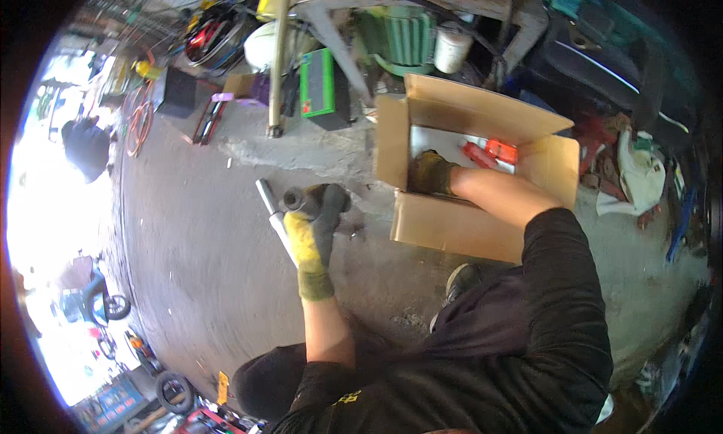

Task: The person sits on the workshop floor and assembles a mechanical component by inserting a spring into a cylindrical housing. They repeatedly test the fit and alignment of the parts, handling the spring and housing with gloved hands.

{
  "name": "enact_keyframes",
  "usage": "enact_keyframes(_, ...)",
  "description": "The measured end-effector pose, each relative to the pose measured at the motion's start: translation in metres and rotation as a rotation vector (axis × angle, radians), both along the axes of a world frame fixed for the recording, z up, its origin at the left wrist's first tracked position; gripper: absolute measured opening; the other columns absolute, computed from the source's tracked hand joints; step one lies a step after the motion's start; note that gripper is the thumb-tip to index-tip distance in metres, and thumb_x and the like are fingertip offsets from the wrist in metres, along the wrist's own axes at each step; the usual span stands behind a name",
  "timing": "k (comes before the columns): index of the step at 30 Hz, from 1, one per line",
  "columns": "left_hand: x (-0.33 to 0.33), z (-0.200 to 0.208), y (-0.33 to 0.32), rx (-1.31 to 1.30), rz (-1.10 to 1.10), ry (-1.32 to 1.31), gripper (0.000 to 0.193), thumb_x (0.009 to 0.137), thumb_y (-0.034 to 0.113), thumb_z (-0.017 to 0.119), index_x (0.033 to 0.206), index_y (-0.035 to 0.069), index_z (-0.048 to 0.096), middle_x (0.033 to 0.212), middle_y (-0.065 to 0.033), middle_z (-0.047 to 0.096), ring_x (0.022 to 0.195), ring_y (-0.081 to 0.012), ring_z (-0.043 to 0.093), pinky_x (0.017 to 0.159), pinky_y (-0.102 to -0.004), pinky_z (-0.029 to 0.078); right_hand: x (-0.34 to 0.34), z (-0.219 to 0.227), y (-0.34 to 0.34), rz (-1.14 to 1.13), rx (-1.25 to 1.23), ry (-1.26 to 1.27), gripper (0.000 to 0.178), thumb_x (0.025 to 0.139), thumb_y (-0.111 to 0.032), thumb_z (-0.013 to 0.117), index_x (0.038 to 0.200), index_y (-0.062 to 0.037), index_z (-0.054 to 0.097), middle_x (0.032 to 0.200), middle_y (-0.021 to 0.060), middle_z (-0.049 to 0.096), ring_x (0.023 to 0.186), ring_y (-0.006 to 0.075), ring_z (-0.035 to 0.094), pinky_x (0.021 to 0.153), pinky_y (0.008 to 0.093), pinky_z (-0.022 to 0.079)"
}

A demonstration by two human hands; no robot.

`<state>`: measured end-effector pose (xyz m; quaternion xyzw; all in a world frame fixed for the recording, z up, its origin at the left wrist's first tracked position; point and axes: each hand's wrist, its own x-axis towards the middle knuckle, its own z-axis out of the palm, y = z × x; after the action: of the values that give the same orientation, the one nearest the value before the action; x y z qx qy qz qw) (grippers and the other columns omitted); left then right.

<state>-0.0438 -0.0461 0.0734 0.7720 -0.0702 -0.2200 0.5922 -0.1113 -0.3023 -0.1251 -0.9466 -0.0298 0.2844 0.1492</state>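
Shock absorber point(290, 208), a stiff metal tube with a dark end eye, sits clamped in the gloved left hand point(312, 234) above the concrete floor point(196, 230). It looks heavy and possibly greasy, best gripped around the thick body. The right hand point(431, 172) reaches into the cardboard box point(452, 227) near red parts point(489, 151); whether its fingers are closed I cannot tell.

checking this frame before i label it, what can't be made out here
Head view:
- Right hand: reaches inside the cardboard box; the glove and box wall hide whether it grips anything.
- Red parts in the box: too small and blurred to identify.
- Metal shaft in the left hand: its lower part is hidden behind the glove.
- Left edge: daylight washes out the scene.
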Motion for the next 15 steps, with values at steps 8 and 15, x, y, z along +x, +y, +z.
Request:
enact_keyframes(8,0.001,-0.003,0.011,-0.072,-0.088,0.091,0.019,0.098,0.023,0.080,0.099,0.005,0.079,0.087,-0.0006,0.076,0.078,-0.0090,0.067,0.074,-0.0279,0.053,-0.009,0.011,0.000,-0.026,0.062,-0.075,0.048,0.104,-0.049,0.051,0.121,-0.0158,0.080,0.114,0.0146,0.080,0.107,0.0342,0.077,0.093,0.0458,0.057)
enact_keyframes(15,0.008,-0.029,0.032,-0.247,-0.105,0.044,0.036,0.092,0.043,0.085,0.093,0.009,0.074,0.078,0.0018,0.072,0.070,-0.0071,0.061,0.065,-0.0281,0.049,-0.014,0.099,-0.040,-0.370,0.215,-0.253,0.025,0.100,-0.024,0.063,0.114,-0.0087,0.077,0.106,0.0115,0.080,0.098,0.0260,0.076,0.086,0.0398,0.059)
